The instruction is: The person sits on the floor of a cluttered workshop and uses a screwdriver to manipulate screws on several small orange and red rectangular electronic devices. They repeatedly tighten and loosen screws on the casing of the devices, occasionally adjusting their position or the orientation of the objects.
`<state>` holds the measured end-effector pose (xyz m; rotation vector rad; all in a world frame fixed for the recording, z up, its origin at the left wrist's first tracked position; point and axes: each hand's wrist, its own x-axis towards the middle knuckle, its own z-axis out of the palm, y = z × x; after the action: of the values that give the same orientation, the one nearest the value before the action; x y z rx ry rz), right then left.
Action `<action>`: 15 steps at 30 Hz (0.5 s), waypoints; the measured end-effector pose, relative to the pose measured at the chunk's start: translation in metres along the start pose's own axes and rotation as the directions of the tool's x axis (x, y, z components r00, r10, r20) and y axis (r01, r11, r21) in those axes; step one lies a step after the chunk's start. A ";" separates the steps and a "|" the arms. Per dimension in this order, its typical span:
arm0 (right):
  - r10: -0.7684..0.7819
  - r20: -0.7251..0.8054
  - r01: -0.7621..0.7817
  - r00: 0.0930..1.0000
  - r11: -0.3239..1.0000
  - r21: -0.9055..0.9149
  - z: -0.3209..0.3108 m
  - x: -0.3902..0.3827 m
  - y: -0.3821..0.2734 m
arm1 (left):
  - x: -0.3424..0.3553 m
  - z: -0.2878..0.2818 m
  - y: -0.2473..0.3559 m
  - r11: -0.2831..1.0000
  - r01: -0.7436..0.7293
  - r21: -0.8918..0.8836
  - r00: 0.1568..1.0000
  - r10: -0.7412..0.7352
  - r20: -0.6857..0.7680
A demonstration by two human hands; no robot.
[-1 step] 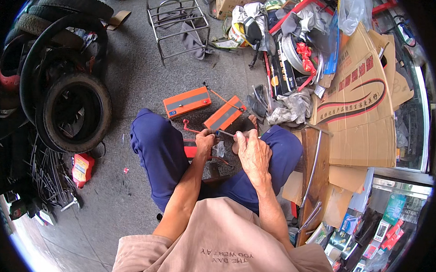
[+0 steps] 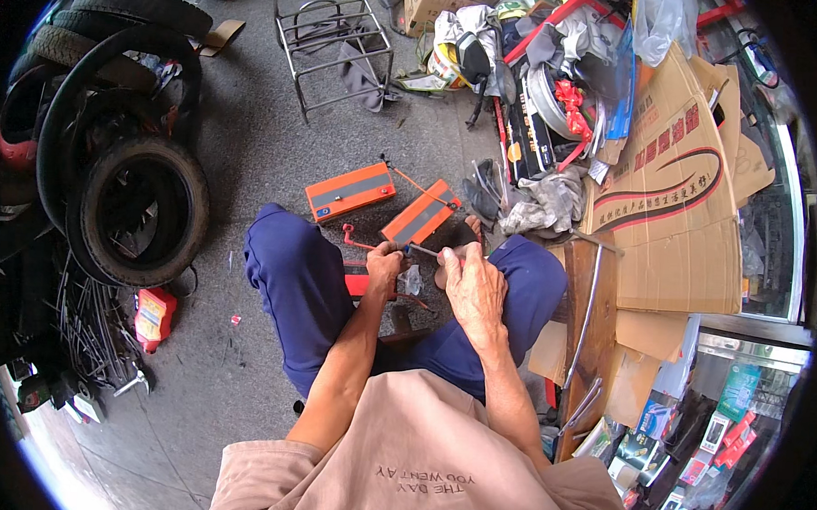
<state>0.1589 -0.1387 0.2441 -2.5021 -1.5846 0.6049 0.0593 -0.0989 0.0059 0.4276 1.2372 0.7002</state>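
Observation:
My left hand point(image 2: 386, 261) pinches the end of a red cable point(image 2: 359, 242) with a small dark fitting. My right hand point(image 2: 471, 285) grips a thin metal tool point(image 2: 427, 250), like a screwdriver, pointing left toward that fitting. Two orange batteries with grey stripes point(image 2: 347, 191) point(image 2: 421, 210) lie on the ground just beyond my hands, an orange wire running between them. A red and black battery point(image 2: 356, 282) sits between my knees, partly hidden by my left arm, with a scrap of clear plastic point(image 2: 412, 279) beside it.
Tires point(image 2: 137, 208), rods point(image 2: 104, 333) and a red container point(image 2: 153, 320) are at left. A metal rack point(image 2: 334, 47) stands at the back. At right are piled cloths point(image 2: 547, 206), large cardboard sheets point(image 2: 674, 230), a wooden board point(image 2: 583, 317) and a glass display case point(image 2: 719, 460).

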 end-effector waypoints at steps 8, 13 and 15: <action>-0.173 -0.219 0.192 0.960 0.979 0.068 0.010 -0.009 0.006 | 0.003 0.005 -0.003 0.992 0.057 -0.112 0.998 -0.056 0.015; -0.020 -0.100 0.027 0.995 0.997 0.070 0.006 -0.009 0.002 | 0.004 0.004 -0.007 0.993 0.031 -0.116 0.999 -0.028 0.024; -0.170 -0.271 0.183 0.947 0.983 0.024 0.013 -0.011 0.008 | 0.005 0.003 -0.008 0.996 0.013 -0.093 1.000 -0.011 0.030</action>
<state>0.1570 -0.1533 0.2328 -2.2586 -1.6430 0.2639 0.0646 -0.1009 -0.0016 0.3522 1.1741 0.7359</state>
